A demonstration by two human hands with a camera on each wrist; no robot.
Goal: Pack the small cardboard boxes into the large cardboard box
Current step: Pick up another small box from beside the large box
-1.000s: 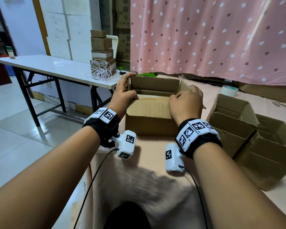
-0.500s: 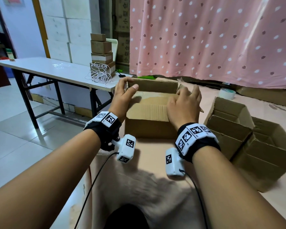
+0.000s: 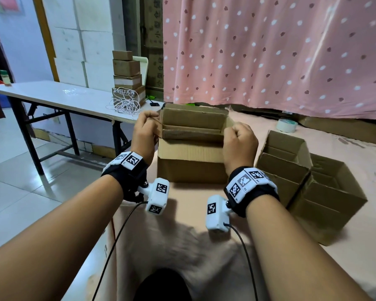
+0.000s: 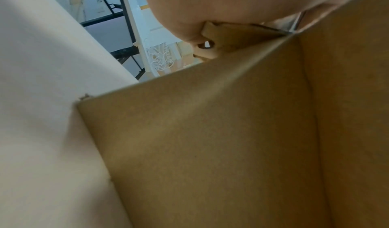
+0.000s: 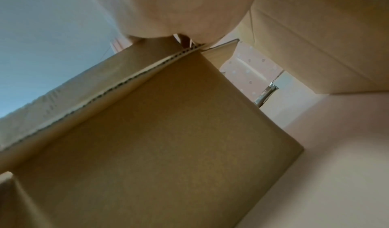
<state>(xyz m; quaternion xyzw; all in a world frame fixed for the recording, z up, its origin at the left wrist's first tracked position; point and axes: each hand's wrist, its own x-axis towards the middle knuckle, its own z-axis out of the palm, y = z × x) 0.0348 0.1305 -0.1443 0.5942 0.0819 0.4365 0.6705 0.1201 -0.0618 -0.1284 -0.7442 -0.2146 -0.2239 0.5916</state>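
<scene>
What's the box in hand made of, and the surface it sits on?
Box: corrugated cardboard, matte brown; the fluted cut edge shows in the right wrist view. Both the left hand and right hand pinch its side flaps. Surface: looks like pale pink cloth, matte, faintly patterned; what lies beneath is hidden.

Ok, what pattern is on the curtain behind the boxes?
Pink curtain with white and dark dots, clearest in the head view.

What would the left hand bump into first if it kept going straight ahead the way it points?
Probably nothing new: the left hand already pinches the side flap of the cardboard box. Beyond it, likely the white table, though depth is unclear.
</scene>
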